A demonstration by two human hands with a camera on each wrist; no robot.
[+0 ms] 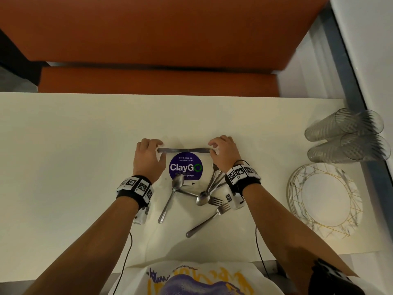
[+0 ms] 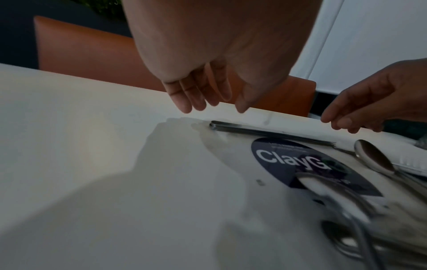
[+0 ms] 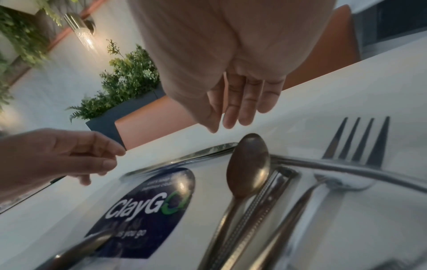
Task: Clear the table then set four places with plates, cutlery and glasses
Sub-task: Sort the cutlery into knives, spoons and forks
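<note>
Left hand (image 1: 148, 155) and right hand (image 1: 224, 151) hover with fingers relaxed and loosely spread, holding nothing, at either end of stacked knives (image 1: 184, 150) lying between them on the pale worktop (image 1: 63, 156). Spoons and forks (image 1: 198, 196) lie nearer the wrists; plates (image 1: 324, 201) and glasses (image 1: 344, 138) sit beyond the right hand. Orange seating (image 1: 157, 79) lies past the fingertips.

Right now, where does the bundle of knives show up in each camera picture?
Head: knives at centre, lying crosswise between both hands.
Left wrist: knives right of centre, below the fingertips.
Right wrist: knives at centre, behind a spoon.
Shared landmark: the ClayGo sticker beside them.
</note>
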